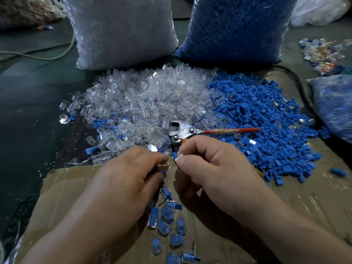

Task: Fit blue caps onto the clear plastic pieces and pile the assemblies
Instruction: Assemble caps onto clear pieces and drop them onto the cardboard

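Hands sit close together in the middle, fingertips almost touching. The left hand [118,183] has its fingers curled and seems to pinch a small clear piece [166,153], but most of that piece is hidden. The right hand [215,168] pinches a little blue cap [174,155] between thumb and first finger, right next to the clear piece. The two parts are tiny, so the cap could go in crooked if they are not lined up, and then a hard push might jam it or make it pop out of the fingers. If it drops, it could land among the loose parts and be hard to find again. The metal pliers [182,130] with red handles lie just behind the knuckles, so a quick push forward could bump them. Under the wrists, the small pile of finished pieces [167,221] lies on shiny taped cardboard [66,187]. An arm sliding across could sweep them away. Farther out, the clear heap [144,100] and the blue heap [257,119] touch and mix where they meet, so a grab without looking may pick the wrong part. Behind them stand a bag of clear parts [122,29] and a bag of blue parts [236,25].
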